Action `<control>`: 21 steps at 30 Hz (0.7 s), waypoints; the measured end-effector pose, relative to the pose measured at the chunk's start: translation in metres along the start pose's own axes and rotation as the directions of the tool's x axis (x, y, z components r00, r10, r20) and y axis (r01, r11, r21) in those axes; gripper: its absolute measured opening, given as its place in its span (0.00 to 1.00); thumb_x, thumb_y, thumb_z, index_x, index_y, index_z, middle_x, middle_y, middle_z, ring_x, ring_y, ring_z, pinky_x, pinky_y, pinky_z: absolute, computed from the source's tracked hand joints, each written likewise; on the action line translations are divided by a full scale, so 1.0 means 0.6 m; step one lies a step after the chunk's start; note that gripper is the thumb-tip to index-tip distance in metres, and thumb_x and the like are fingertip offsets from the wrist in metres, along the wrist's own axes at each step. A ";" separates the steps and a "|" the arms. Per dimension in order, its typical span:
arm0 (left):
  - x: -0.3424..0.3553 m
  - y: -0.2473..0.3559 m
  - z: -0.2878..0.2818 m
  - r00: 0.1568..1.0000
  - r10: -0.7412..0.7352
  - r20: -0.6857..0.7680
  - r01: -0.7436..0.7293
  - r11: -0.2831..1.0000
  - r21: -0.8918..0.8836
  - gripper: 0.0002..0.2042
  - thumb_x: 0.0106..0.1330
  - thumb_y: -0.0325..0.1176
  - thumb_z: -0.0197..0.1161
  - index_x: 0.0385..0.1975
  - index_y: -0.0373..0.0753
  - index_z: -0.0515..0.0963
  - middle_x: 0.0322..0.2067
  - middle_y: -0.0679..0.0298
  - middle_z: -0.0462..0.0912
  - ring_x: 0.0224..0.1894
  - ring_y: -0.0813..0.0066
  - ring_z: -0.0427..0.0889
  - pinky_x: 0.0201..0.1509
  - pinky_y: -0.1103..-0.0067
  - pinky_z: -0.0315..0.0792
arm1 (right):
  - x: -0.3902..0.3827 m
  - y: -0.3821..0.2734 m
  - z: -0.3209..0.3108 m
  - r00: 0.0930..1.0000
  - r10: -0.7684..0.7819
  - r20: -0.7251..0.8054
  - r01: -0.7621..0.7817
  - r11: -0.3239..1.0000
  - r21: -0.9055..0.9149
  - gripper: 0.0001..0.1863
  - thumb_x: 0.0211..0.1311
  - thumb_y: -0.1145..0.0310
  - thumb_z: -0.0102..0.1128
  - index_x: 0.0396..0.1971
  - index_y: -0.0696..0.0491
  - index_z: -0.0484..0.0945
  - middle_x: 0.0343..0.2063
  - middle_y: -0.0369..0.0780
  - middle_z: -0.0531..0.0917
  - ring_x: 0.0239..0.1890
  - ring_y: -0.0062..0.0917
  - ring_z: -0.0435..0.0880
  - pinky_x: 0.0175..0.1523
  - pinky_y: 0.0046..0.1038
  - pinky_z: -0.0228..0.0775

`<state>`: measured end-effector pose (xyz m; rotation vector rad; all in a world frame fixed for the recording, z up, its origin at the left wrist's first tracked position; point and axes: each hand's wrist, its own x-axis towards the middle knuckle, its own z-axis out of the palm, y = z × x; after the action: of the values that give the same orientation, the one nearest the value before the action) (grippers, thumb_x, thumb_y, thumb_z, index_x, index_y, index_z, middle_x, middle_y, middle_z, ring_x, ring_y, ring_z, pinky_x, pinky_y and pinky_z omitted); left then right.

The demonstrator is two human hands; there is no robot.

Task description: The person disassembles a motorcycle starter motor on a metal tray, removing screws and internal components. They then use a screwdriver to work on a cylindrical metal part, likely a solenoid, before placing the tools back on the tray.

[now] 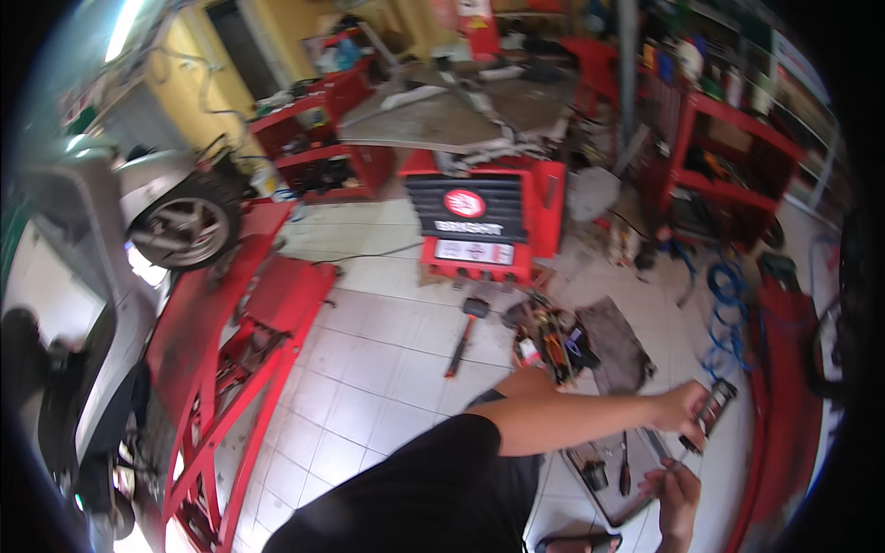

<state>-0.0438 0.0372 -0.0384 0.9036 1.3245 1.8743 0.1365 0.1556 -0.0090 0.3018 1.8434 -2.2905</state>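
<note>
My left hand [680, 411] reaches across to the right, fingers wrapped round a dark cylindrical tool [715, 412] with lighter metal bands. The tool is tilted, its lower end pointing toward my right hand [678, 484]. That hand is just below, thumb and fingers drawn together near a thin piece at the tool's lower end; what they pinch is too blurred to name. Under my hands on the floor lies a shallow metal tray [636, 517]. In it are a screwdriver [625, 481] and a dark cup-shaped part [595, 474].
A mallet [467, 330], a pile of hand tools [553, 339] and a grey rag [616, 346] lie ahead on the tiles. Blue coiled hose [728, 313] hangs beside the tool. Red lift ramps [249, 323] carry a scooter [120, 240] at left; a red tool cabinet [479, 226] stands ahead.
</note>
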 end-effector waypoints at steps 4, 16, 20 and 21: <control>-0.018 0.033 -0.005 0.988 -0.106 0.113 0.114 0.991 -0.065 0.34 0.48 0.16 0.76 0.59 0.28 0.72 0.48 0.56 0.82 0.48 0.68 0.84 0.53 0.72 0.82 | 0.018 0.012 -0.015 0.993 -0.094 -0.073 0.070 0.958 -0.279 0.10 0.59 0.73 0.70 0.25 0.60 0.78 0.21 0.41 0.85 0.25 0.23 0.86 0.31 0.25 0.75; -0.036 0.040 -0.018 0.994 -0.038 0.101 0.040 0.999 -0.021 0.37 0.50 0.14 0.75 0.63 0.28 0.67 0.55 0.53 0.80 0.57 0.65 0.82 0.63 0.72 0.76 | 0.027 0.030 -0.025 0.990 -0.107 0.092 0.111 0.993 -0.043 0.11 0.70 0.74 0.60 0.46 0.65 0.78 0.35 0.41 0.87 0.38 0.24 0.87 0.46 0.25 0.80; -0.045 0.062 0.011 0.980 0.058 0.189 -0.085 0.987 0.137 0.38 0.45 0.22 0.82 0.59 0.28 0.71 0.52 0.53 0.83 0.57 0.65 0.82 0.64 0.71 0.74 | 0.017 0.012 -0.020 0.960 -0.202 -0.194 0.040 0.784 -0.620 0.19 0.49 0.69 0.79 0.35 0.62 0.79 0.26 0.44 0.85 0.26 0.26 0.86 0.36 0.27 0.78; -0.047 0.072 0.018 0.976 0.097 0.194 -0.132 0.975 0.178 0.37 0.44 0.23 0.82 0.58 0.28 0.73 0.51 0.54 0.84 0.56 0.65 0.83 0.63 0.71 0.75 | 0.018 0.010 -0.019 0.957 -0.201 -0.210 0.022 0.771 -0.636 0.20 0.46 0.68 0.80 0.34 0.61 0.79 0.25 0.44 0.84 0.26 0.28 0.85 0.36 0.28 0.77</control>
<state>-0.0252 0.0077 0.0007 1.2453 1.3783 1.7211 0.1282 0.1650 -0.0202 0.4115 2.6984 -1.5926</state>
